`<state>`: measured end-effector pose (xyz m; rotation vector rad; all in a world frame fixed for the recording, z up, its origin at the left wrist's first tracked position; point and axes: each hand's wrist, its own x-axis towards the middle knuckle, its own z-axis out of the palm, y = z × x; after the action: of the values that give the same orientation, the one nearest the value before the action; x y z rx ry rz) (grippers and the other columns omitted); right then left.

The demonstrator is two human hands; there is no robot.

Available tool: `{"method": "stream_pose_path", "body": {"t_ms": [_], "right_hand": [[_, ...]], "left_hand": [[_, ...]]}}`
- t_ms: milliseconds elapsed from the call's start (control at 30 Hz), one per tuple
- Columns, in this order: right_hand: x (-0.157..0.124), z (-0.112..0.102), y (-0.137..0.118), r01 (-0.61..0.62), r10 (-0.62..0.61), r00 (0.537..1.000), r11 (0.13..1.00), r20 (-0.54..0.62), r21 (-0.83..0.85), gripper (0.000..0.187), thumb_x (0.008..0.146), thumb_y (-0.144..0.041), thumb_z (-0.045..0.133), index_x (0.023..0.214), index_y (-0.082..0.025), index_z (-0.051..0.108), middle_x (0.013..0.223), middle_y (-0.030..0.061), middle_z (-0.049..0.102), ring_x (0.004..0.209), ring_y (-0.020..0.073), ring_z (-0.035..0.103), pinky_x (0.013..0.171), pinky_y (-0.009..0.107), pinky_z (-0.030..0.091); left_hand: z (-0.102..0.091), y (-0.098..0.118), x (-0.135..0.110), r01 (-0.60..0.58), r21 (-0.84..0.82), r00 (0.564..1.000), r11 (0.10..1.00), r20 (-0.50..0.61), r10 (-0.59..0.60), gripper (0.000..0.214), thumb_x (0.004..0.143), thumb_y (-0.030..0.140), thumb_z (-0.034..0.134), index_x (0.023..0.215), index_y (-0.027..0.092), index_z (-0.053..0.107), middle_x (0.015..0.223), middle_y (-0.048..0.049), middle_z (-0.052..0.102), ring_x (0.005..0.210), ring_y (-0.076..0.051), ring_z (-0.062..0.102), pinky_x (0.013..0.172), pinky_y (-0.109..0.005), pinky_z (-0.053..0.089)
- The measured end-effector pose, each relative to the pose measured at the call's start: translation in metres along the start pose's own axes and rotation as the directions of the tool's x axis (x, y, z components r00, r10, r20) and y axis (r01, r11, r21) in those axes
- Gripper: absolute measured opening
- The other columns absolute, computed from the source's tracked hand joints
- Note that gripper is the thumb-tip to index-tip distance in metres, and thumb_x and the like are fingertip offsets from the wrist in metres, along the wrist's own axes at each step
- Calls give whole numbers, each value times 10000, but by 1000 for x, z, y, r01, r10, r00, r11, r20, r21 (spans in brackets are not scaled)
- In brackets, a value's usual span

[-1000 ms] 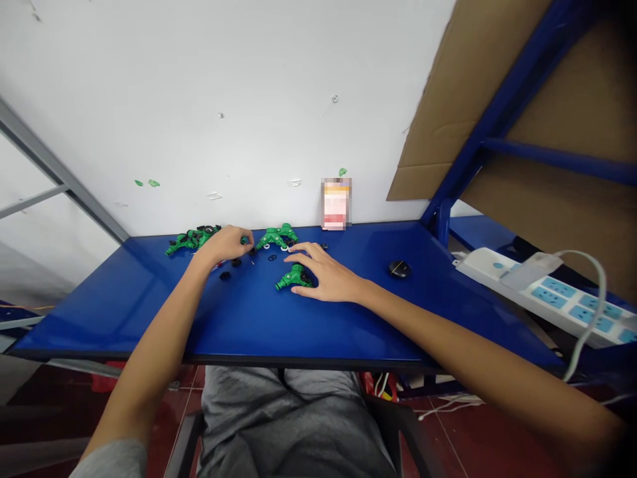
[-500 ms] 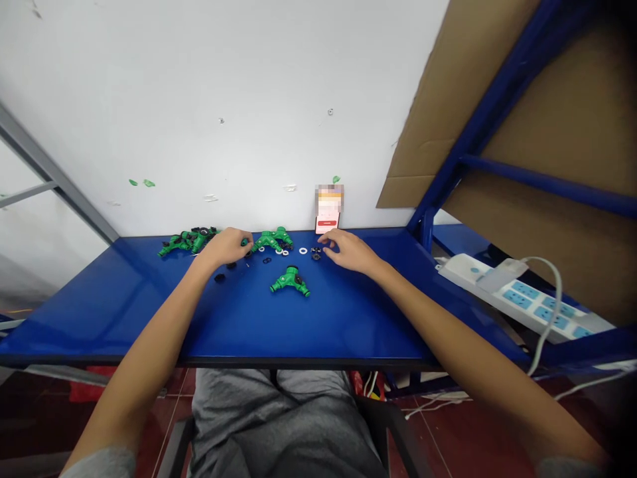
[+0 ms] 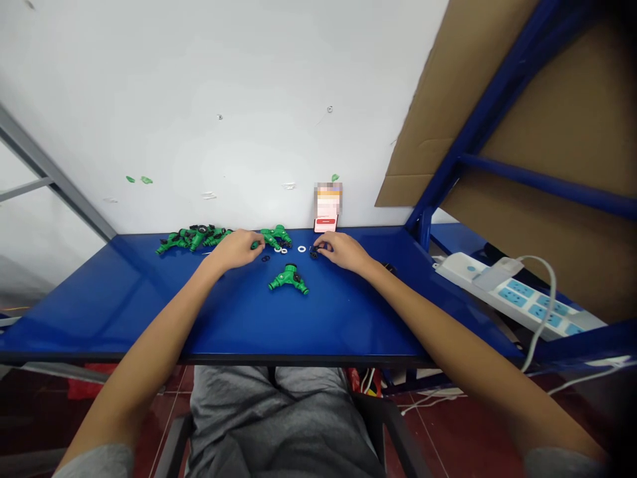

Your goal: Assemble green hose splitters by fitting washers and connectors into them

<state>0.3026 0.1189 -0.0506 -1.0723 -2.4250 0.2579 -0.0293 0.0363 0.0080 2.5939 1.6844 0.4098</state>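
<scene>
Right hand (image 3: 343,251) has left the green Y-fitting (image 3: 288,279), which now lies free on the worktop (image 3: 149,312) between my hands. Its fingertips pinch a small black part (image 3: 314,251) beside a white ring (image 3: 301,249). Left hand (image 3: 237,249) has slid right, curled against a second green fitting (image 3: 275,235); grip unclear.

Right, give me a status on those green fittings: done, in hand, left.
Done, seemingly: a pile of green fittings with black parts lies far left on the table. In hand: the right hand pinches a small black part; the left hand rests by another fitting. Left: one lone fitting between the hands, plus loose white rings.
</scene>
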Motion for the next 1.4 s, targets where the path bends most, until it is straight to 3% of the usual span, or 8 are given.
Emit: {"method": "stream_pose_path", "body": {"t_ms": [133,300,400,500,767,1033,1233,1400], "right_hand": [[2,-2,-3,-87,106,992,968,-67,237,168,884,-211,746,1040,-186,804,871,41,778,773,183,702,739,309,529],[0,-4,-28,-140,210,978,690,-12,710,372,800,-448,864,1038,-175,781,879,66,794,755,199,729,695,338,565],[-3,-1,-50,-131,211,977,545,17,828,471,765,-524,913,1057,-181,776,816,47,774,714,188,707,665,336,568],[-7,3,-68,-105,193,981,495,8,863,484,767,-539,915,1064,-186,769,851,48,772,733,187,707,682,347,588],[-15,0,-81,173,-3,949,840,-316,514,185,909,-368,794,1014,-231,727,932,43,731,809,197,693,755,377,603],[-18,5,-80,260,-137,929,903,-345,341,133,984,-306,709,1108,-259,705,1008,49,700,858,211,692,800,393,622],[-21,8,-81,261,-154,921,925,-358,275,316,996,-306,702,1299,-275,618,1070,47,733,889,216,714,849,391,628],[-20,7,-80,303,-224,919,927,-323,220,105,1050,-337,654,1112,-257,684,1051,63,728,903,221,708,837,388,619]], "left_hand": [[0,12,-1,-73,-79,995,994,-74,67,272,990,254,540,1051,207,800,1041,-82,826,882,-242,740,818,-336,534],[8,32,-3,-278,-270,944,922,-254,210,241,1024,239,584,1190,210,757,1133,-61,817,981,-204,761,905,-328,571],[15,43,-4,-378,-299,895,876,-359,264,240,1048,301,644,1254,214,733,1114,-64,807,1018,-201,762,944,-334,582],[20,50,-6,-413,-298,861,861,-435,262,266,1059,356,671,1285,222,720,1183,-86,797,1048,-204,760,955,-343,595],[22,52,-5,-353,-316,879,881,-434,197,273,1041,313,694,1296,219,713,1225,-89,799,1103,-221,769,999,-367,607],[30,50,-2,-319,-376,910,870,-378,171,240,1026,331,705,1225,203,749,1213,-83,818,1094,-231,780,1007,-362,606],[28,56,-4,-269,-448,927,853,-360,103,224,1036,377,680,1150,210,777,1148,-60,839,1034,-227,791,983,-340,606],[26,57,-5,-262,-441,924,859,-370,92,197,1046,365,652,1069,224,788,1085,-36,845,1003,-216,788,956,-335,599]]}}
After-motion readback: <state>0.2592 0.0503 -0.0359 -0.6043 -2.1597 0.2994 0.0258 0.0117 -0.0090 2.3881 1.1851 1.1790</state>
